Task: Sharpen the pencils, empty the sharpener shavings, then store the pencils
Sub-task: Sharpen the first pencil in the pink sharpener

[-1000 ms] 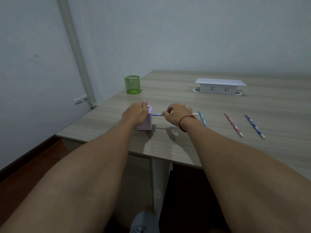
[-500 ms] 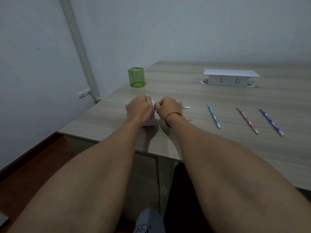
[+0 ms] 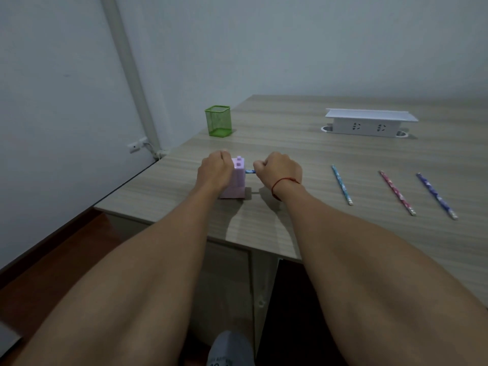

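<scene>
A lilac box-shaped sharpener point(image 3: 237, 180) stands near the table's left front corner. My left hand point(image 3: 215, 173) grips its left side. My right hand point(image 3: 280, 171) is curled round a blue pencil point(image 3: 249, 171) whose short visible stretch runs into the sharpener's right face; the rest of the pencil is hidden in my fist. Three more pencils lie to the right: a light blue one point(image 3: 341, 184), a pink one point(image 3: 397, 193) and a purple one point(image 3: 436, 196). A green mesh pencil cup point(image 3: 218, 124) stands further back on the left.
A white socket block point(image 3: 369, 123) sits at the back right of the wooden table point(image 3: 303, 151). The table's left edge runs close to the wall with a pipe point(image 3: 126, 70). A foot in a grey sock point(image 3: 229, 348) shows below.
My right hand has drawn back a little from the sharpener, so a short piece of the blue pencil shows again. The view has shifted slightly.
</scene>
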`<state>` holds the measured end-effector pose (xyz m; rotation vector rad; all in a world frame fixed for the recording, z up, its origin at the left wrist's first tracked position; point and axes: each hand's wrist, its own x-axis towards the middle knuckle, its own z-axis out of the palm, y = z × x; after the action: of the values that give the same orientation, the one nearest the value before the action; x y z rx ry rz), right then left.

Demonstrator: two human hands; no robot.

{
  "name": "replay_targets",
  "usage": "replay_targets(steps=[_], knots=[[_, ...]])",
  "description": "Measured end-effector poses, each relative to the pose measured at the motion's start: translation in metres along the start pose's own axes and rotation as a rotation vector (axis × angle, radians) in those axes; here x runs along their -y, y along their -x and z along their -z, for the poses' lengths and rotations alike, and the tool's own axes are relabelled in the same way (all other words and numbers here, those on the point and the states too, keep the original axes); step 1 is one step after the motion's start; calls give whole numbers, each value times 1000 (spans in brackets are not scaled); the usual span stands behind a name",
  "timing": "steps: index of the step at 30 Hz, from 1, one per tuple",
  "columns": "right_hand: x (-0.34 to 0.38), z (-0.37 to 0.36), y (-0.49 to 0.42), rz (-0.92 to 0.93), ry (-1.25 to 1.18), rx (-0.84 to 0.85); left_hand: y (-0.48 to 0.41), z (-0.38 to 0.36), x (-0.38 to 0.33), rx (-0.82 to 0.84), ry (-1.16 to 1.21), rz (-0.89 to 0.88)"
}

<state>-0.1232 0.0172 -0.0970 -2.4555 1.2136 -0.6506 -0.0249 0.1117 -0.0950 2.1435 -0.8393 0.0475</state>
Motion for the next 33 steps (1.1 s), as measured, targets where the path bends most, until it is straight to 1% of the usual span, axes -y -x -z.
replay_targets(steps=[3, 6, 8, 10, 11, 14, 16, 19, 22, 26, 29, 33], knots=[[1, 1, -1, -6, 7, 19, 0, -1, -1, -13, -8, 0], [-4, 0, -3, 3, -20, 38, -2, -1, 4, 24, -6, -2], [-5, 3, -4, -7, -115, 33, -6, 3, 3, 87, 37, -12], [-2, 13, -2, -44, -260, 13, -9, 8, 1, 145, 105, -2], [1, 20, -2, -45, -315, 2, -10, 10, 0, 151, 137, 12], [8, 40, 4, 80, -327, 23, -6, 20, -3, 77, 187, 58], [13, 43, 11, 149, -335, 100, 2, 26, -1, 35, 159, 79], [20, 36, 27, 240, -217, 210, 13, 36, 10, 64, 117, 125], [25, 29, 39, 308, -78, 251, 25, 41, 24, 156, 97, 150], [30, 26, 46, 398, 114, 344, 40, 39, 36, 270, -3, 74], [39, 21, 50, 399, 214, 380, 42, 38, 43, 312, -145, 26], [52, 12, 49, 336, 302, 346, 42, 35, 47, 301, -274, -44]])
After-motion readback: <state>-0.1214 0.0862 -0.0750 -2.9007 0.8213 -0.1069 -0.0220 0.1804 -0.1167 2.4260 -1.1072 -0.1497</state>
